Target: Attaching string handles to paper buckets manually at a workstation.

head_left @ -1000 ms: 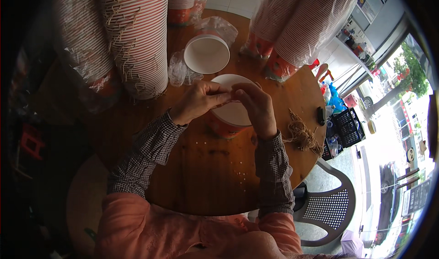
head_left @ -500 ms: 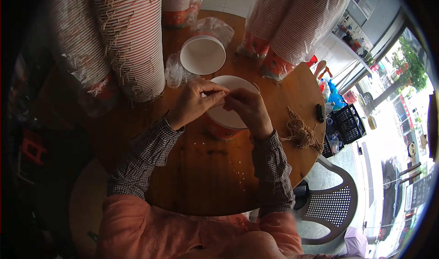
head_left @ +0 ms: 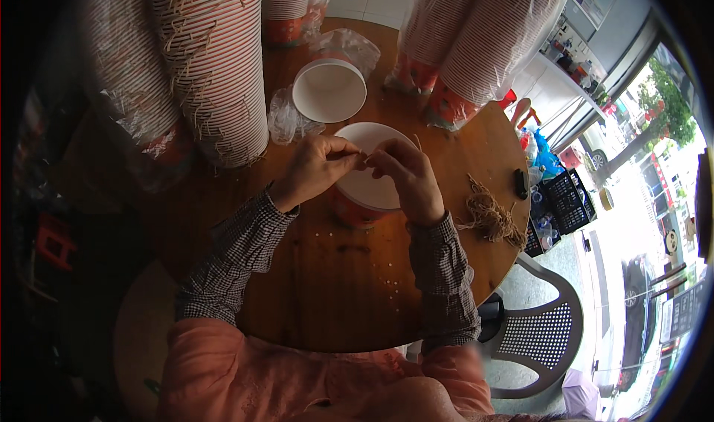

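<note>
Round tub (head_left: 373,190), white int., red ext., is seen on desk (head_left: 320,295); L hand (head_left: 309,173) & R hand (head_left: 410,176) are pinched closed above, held item (if any) can't be told.

Daylight enters from my right, overexposing the pale, flat street pavement (head_left: 606,273). The round, brown wooden table (head_left: 320,292) before me is dim; my left side lies in deep shadow. Fisheye distortion bends edges near the black rim.

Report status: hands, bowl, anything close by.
Left hand and right hand pinched, close together over near paper bowl; anything held too small to tell. Bowl open side up, partly hidden. Second bowl beyond, twine bundle to right.
</note>
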Tool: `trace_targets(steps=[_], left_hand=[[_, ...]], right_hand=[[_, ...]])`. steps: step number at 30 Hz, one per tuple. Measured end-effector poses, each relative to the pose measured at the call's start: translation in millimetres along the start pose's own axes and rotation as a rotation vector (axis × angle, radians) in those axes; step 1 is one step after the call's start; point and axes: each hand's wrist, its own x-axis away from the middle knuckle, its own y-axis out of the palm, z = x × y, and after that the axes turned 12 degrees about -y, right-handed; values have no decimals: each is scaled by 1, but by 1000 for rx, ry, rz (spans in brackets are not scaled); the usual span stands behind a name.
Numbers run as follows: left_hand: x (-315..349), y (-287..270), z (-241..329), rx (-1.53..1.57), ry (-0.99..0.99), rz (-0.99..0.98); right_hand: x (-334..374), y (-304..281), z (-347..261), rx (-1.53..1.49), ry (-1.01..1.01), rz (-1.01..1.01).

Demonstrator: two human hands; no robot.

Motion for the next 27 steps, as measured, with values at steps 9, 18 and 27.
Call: trace_targets(steps=[9, 18, 27], left_hand=[[-3, -1, -7, -20, 26, -11], [-1, -1, -3, -6, 8, -7], [-4, -3, -4, 199, -83, -44]], right_hand=[[0, 9, 4, 255, -116, 27], [3, 10, 5, 393, -99, 48], [4, 22, 3, 603, -394, 128]])
